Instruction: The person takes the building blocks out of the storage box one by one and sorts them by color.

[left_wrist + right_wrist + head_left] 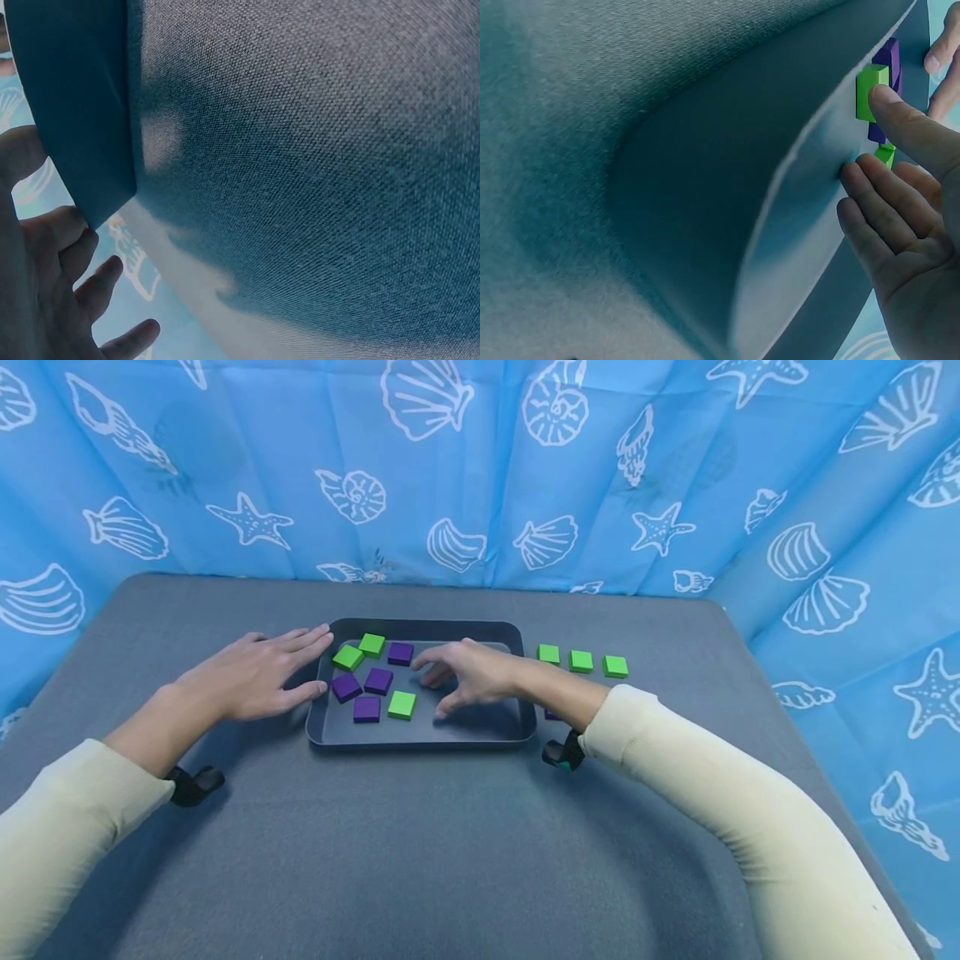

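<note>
A dark grey rectangular tray point(420, 745) lies on the table with three green square blocks point(402, 705) and several purple square blocks point(367, 709) in its left half. My left hand point(251, 677) is at the tray's left rim, fingers extended and thumb apart; in the left wrist view its fingertips meet the tray wall point(75, 112). Over the middle of the tray is my right hand point(480, 672), thumb and fingers spread, loosely bent and holding nothing. In the right wrist view, the thumb overlaps a green block point(870, 90).
Right of the tray, three green blocks point(581, 661) sit in a row on the grey table point(450, 843). A purple block point(552, 715) there is mostly hidden by my right forearm. A blue curtain point(480, 485) with white shells hangs behind the table.
</note>
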`<act>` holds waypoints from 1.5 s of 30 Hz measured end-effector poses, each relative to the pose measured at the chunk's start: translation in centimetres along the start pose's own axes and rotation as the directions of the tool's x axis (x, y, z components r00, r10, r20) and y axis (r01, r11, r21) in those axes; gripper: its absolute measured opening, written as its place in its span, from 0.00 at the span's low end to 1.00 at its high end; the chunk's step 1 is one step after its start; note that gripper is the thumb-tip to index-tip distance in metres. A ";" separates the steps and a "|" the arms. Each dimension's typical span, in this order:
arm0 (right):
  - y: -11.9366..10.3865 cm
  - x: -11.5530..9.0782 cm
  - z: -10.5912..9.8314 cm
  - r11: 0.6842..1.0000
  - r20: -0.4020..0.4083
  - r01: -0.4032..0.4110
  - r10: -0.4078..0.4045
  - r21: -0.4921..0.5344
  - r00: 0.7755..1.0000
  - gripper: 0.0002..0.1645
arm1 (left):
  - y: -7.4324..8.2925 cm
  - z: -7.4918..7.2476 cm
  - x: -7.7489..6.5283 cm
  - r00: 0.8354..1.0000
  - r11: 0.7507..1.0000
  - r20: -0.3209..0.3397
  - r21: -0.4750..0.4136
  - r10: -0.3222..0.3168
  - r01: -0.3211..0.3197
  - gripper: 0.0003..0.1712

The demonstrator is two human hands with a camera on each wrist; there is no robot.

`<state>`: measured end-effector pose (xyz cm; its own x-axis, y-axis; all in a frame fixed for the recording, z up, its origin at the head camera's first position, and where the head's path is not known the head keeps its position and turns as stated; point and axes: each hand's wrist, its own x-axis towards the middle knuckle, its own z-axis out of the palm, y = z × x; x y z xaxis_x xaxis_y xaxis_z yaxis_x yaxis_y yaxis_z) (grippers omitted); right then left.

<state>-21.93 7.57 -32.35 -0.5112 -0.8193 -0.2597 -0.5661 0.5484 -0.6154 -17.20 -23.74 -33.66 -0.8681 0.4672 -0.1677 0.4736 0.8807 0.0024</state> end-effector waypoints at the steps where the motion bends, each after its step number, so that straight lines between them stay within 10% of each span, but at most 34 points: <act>1: 0.0 0.1 0.0 1.000 0.000 0.002 -0.002 0.003 1.000 0.45 | 0.0 0.0 0.0 1.000 1.000 0.001 0.001 0.000 0.000 0.44; 45: -2.0 2.8 1.7 0.989 -0.022 0.014 -0.017 -0.147 1.000 0.33 | -0.1 0.0 0.0 1.000 1.000 -0.022 -0.020 0.013 -0.014 0.44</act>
<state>-21.07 3.89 -33.11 -0.5156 -0.8248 -0.2322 -0.6621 0.5555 -0.5030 -17.21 -23.80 -33.69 -0.8647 0.4805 -0.1463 0.4824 0.8756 0.0246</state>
